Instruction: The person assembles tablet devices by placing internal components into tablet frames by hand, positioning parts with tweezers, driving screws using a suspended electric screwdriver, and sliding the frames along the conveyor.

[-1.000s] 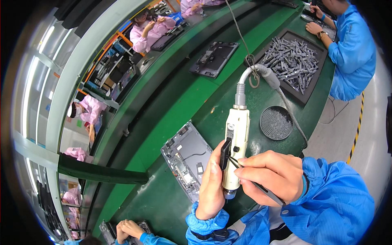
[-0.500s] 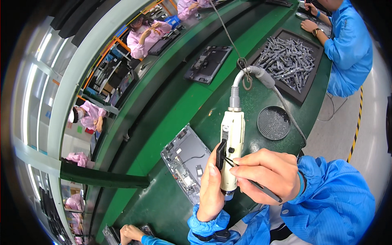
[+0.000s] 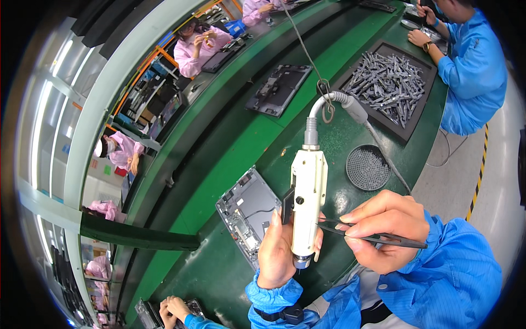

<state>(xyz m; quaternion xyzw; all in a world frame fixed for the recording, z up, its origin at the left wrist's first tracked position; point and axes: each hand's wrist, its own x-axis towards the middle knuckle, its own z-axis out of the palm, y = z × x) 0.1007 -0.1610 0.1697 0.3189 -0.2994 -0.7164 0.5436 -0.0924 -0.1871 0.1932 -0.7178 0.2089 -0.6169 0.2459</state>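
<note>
An electric screwdriver [image 3: 308, 192] with a cream-white body hangs upright from a grey cable, its bit end pointing down. My left hand [image 3: 276, 255] is closed around its lower body, the thumb along the left side and fingertips showing at the right. A black part [image 3: 286, 205], which looks like its lever, juts out beside the thumb. My right hand [image 3: 386, 230] pinches black tweezers [image 3: 383, 239]. Their tips reach the right side of the screwdriver body; I cannot tell if they touch it. Behind my left hand lies a grey laptop casing [image 3: 255, 194] with exposed boards and a cable.
A black tray [image 3: 402, 131] heaped with small grey parts [image 3: 383, 82] sits at the back right. Nearer is a round dish [image 3: 368, 167] of tiny pieces. Another laptop casing [image 3: 279, 90] lies on the green strip. Co-workers' hands show at lower left [image 3: 174, 310] and upper right.
My right hand and the tweezers have moved right, away from the lever side. The screwdriver has shifted slightly left, and my left fingertips now show at its right side.
</note>
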